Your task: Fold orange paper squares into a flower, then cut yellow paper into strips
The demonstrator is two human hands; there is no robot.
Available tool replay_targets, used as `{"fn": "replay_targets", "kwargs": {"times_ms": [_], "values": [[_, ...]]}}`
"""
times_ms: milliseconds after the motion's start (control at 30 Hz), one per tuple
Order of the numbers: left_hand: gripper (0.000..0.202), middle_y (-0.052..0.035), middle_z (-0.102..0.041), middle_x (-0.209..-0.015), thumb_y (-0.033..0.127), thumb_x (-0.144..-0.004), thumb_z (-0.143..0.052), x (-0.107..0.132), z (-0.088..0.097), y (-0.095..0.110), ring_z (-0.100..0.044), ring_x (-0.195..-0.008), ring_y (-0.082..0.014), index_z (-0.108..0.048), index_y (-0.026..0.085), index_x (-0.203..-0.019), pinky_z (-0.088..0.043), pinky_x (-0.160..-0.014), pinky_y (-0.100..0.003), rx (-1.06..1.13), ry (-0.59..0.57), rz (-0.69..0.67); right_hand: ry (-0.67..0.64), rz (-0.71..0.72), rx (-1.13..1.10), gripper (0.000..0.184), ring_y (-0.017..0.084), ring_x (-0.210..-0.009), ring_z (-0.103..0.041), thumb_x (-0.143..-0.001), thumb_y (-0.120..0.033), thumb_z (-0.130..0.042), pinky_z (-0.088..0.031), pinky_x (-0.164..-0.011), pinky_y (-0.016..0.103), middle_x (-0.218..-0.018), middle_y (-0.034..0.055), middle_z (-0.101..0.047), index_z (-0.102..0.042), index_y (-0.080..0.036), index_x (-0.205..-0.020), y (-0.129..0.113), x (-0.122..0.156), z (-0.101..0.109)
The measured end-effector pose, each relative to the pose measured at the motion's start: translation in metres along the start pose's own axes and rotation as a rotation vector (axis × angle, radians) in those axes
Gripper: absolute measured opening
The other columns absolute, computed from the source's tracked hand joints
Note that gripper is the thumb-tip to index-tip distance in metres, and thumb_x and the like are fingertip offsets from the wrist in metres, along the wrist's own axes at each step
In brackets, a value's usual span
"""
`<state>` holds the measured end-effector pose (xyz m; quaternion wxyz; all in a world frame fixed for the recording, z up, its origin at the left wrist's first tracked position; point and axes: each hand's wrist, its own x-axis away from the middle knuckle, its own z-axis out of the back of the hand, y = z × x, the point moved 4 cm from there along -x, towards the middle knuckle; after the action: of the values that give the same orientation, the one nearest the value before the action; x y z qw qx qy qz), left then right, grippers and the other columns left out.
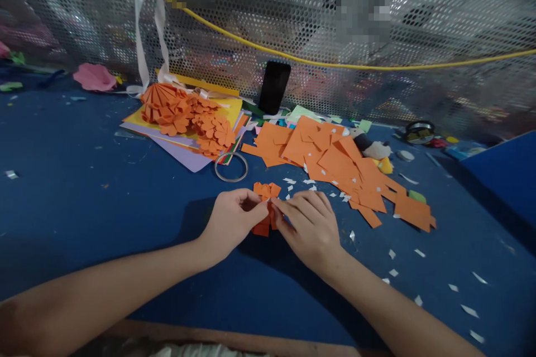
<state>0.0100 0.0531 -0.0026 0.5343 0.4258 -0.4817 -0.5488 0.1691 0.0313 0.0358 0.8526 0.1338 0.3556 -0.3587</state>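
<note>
A small folded orange paper piece [262, 228] with petal-like upper edges is between my two hands at the middle of the table. Its centre is partly covered by fingers. My left hand [237, 217] is closed on it from the left, thumb and forefinger at its middle. From the right, my right hand [312, 228] pinches a tiny white sliver [268, 199] over the paper; the fingertips of both hands nearly meet there. A grey ring-shaped roll [231, 167] lies just beyond my left hand.
Loose orange paper cutouts [335, 159] spread behind my right hand, with white scraps [393, 273] scattered rightward. Orange paper flowers [188, 117] rest on coloured sheets [188, 159] at back left. A phone [274, 88] leans against the perforated metal screen [234, 22]. A blue panel [506, 173] stands at right.
</note>
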Motion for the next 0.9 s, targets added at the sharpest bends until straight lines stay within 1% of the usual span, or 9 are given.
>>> {"fn": "replay_targets", "kwargs": {"times_ms": [133, 200, 300, 400, 567, 733, 900], "values": [[0.016, -0.0026, -0.073, -0.070, 0.029, -0.081, -0.067, 0.003, -0.002, 0.005, -0.067, -0.065, -0.0159, -0.070, 0.016, -0.073, -0.052, -0.061, -0.024, -0.043, -0.017, -0.058, -0.023, -0.023, 0.003, 0.009, 0.021, -0.075, -0.058, -0.089, -0.011, -0.068, -0.043, -0.069, 0.036, -0.074, 0.0044, -0.070, -0.070, -0.016, -0.097, -0.002, 0.001, -0.002], [0.013, -0.0022, -0.074, -0.072, 0.026, -0.082, -0.066, 0.005, -0.002, 0.008, -0.068, -0.066, -0.0157, -0.071, 0.016, -0.075, -0.053, -0.063, -0.024, -0.085, -0.004, -0.124, -0.036, -0.040, -0.016, 0.008, 0.020, -0.074, -0.057, -0.091, -0.011, -0.066, -0.043, -0.068, 0.036, -0.073, 0.0041, -0.069, -0.069, -0.017, -0.096, -0.002, 0.001, -0.003], [0.010, -0.0009, -0.075, -0.072, 0.023, -0.082, -0.065, 0.008, -0.001, 0.014, -0.066, -0.062, -0.0136, -0.072, 0.017, -0.076, -0.051, -0.061, -0.022, -0.200, 0.044, -0.251, -0.044, -0.049, -0.021, 0.008, 0.020, -0.074, -0.058, -0.093, -0.012, -0.064, -0.043, -0.069, 0.035, -0.074, 0.0039, -0.069, -0.068, -0.018, -0.097, -0.001, 0.000, -0.002], [0.008, 0.0004, -0.074, -0.070, 0.019, -0.080, -0.064, 0.011, 0.000, 0.018, -0.063, -0.058, -0.0126, -0.071, 0.019, -0.076, -0.049, -0.059, -0.022, -0.294, 0.081, -0.347, -0.038, -0.013, -0.007, 0.010, 0.020, -0.076, -0.058, -0.094, -0.011, -0.062, -0.044, -0.070, 0.035, -0.075, 0.0043, -0.070, -0.067, -0.019, -0.098, -0.002, -0.001, 0.000], [0.010, 0.0009, -0.073, -0.068, 0.012, -0.074, -0.063, 0.012, 0.000, 0.021, -0.062, -0.058, -0.0127, -0.069, 0.020, -0.075, -0.049, -0.061, -0.023, -0.392, 0.110, -0.462, -0.044, 0.066, 0.056, 0.012, 0.022, -0.075, -0.060, -0.092, -0.010, -0.060, -0.046, -0.071, 0.037, -0.074, 0.0053, -0.070, -0.067, -0.018, -0.099, -0.006, -0.002, 0.002], [0.011, 0.0016, -0.072, -0.067, 0.011, -0.074, -0.062, 0.012, 0.000, 0.024, -0.061, -0.056, -0.0119, -0.068, 0.020, -0.074, -0.048, -0.060, -0.022, -0.393, 0.086, -0.495, -0.049, 0.094, 0.099, 0.013, 0.022, -0.075, -0.061, -0.092, -0.012, -0.059, -0.045, -0.072, 0.037, -0.072, 0.0046, -0.068, -0.068, -0.021, -0.097, -0.008, -0.003, 0.003], [0.010, 0.0019, -0.070, -0.065, 0.012, -0.075, -0.062, 0.013, 0.000, 0.027, -0.061, -0.057, -0.0116, -0.067, 0.020, -0.073, -0.046, -0.057, -0.020, -0.390, 0.077, -0.492, -0.049, 0.060, 0.074, 0.010, 0.021, -0.073, -0.058, -0.093, -0.012, -0.059, -0.045, -0.070, 0.036, -0.071, 0.0043, -0.067, -0.066, -0.019, -0.093, -0.006, -0.005, 0.003]]}}
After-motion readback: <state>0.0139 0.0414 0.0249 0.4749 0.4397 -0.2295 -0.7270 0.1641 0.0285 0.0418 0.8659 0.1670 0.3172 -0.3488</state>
